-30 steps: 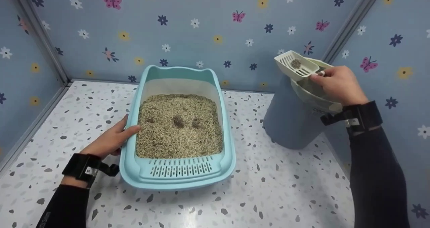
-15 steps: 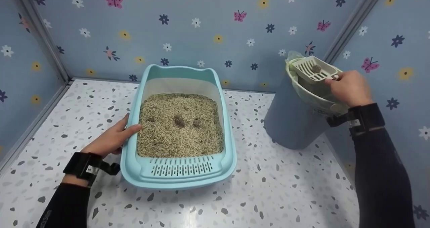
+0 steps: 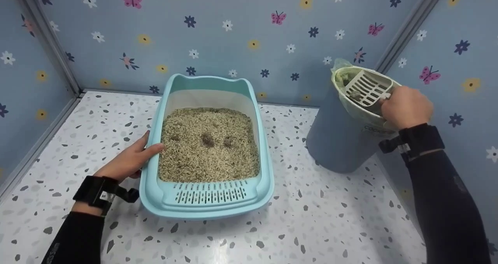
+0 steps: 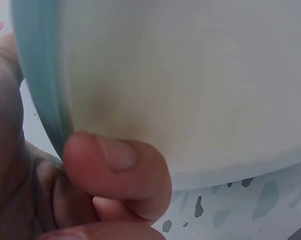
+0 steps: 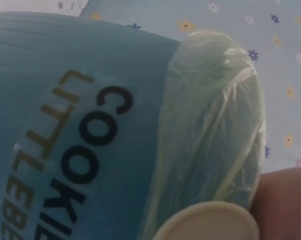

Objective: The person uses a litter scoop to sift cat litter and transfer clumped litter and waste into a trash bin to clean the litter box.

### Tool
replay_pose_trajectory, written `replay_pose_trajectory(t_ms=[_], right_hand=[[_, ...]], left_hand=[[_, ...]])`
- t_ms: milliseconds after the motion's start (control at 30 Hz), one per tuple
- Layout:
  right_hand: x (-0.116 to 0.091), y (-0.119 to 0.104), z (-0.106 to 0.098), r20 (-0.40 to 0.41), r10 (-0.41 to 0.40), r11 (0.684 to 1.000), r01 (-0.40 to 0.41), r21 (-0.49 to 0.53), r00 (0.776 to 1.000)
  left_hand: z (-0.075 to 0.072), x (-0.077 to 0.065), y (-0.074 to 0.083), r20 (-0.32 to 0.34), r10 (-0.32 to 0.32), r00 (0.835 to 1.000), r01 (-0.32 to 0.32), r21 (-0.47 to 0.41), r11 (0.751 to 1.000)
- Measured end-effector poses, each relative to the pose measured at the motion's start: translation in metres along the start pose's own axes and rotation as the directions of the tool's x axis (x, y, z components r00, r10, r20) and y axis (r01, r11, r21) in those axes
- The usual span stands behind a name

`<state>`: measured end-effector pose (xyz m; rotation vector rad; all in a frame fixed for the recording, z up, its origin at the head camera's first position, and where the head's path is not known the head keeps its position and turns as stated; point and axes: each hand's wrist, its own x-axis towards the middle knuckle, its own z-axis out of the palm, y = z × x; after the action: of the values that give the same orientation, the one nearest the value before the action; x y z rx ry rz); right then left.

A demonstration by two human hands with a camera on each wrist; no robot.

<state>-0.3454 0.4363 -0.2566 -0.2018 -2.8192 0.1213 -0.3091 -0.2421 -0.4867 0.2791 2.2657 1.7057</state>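
Note:
My left hand (image 3: 126, 161) grips the left rim of a light blue litter box (image 3: 210, 211), thumb on top. In the left wrist view, curled fingers (image 4: 125, 170) lie against the box's pale outer wall (image 4: 200, 95). Grainy litter (image 3: 206, 163) fills the box, with several dark clumps on it. My right hand (image 3: 408, 106) holds a cream slotted litter scoop (image 3: 369, 89) by its handle over a blue trash bin (image 3: 338, 143). The scoop tilts down to the left, a clump (image 3: 355, 96) at its lower side. The handle's round end (image 5: 208, 225) shows in the right wrist view.
A pale green bag (image 5: 210, 110) lines the bin and folds over its rim. Box and bin stand apart on a speckled white surface (image 3: 295, 217). Flower-patterned panels (image 3: 218, 34) enclose the back and both sides, with the bin close to the right corner.
My right hand has moved the scoop rightward and over the bin's mouth, then tipped it, and the clump has shifted toward its lower left side. The left hand and box stay put.

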Motion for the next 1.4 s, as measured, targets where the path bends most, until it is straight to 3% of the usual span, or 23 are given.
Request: replay_pose_trajectory(t_ms=[367, 467, 633, 833, 967, 1233, 1300, 1400], right_hand=[[-0.006, -0.012, 0.001, -0.109, -0.109, 0.982, 0.09, -0.168, 0.988], [-0.009, -0.017, 0.003, -0.175, -0.175, 0.962, 0.13, -0.24, 0.969], [-0.015, -0.023, 0.007, -0.265, -0.3, 0.909, 0.19, -0.372, 0.916], [-0.016, -0.027, 0.008, -0.259, -0.349, 0.869, 0.208, -0.45, 0.901], [-0.016, -0.026, 0.01, -0.286, -0.366, 0.869, 0.215, -0.446, 0.886], [-0.02, -0.033, -0.002, -0.247, -0.3, 0.891, 0.179, -0.417, 0.921], [-0.024, -0.04, -0.007, -0.279, -0.298, 0.902, 0.174, -0.394, 0.913], [-0.032, -0.057, -0.013, -0.352, -0.314, 0.922, 0.194, -0.336, 0.882]], left_hand=[[0.0, 0.0, 0.001, -0.001, 0.0, 1.0, 0.0, 0.017, 1.0], [0.0, 0.0, 0.002, 0.002, 0.001, 1.0, -0.001, 0.007, 1.0], [-0.001, 0.0, 0.001, -0.001, -0.007, 1.0, 0.007, 0.017, 1.0], [-0.002, 0.0, -0.001, -0.003, -0.02, 1.0, 0.02, 0.025, 0.999], [-0.004, -0.001, -0.001, 0.005, -0.01, 1.0, 0.009, 0.006, 1.0], [-0.002, -0.001, -0.001, 0.001, -0.015, 1.0, 0.015, 0.025, 1.0], [-0.002, -0.001, -0.001, -0.001, -0.016, 1.0, 0.016, 0.031, 0.999], [-0.001, -0.001, 0.0, -0.001, -0.011, 1.0, 0.011, 0.03, 0.999]])
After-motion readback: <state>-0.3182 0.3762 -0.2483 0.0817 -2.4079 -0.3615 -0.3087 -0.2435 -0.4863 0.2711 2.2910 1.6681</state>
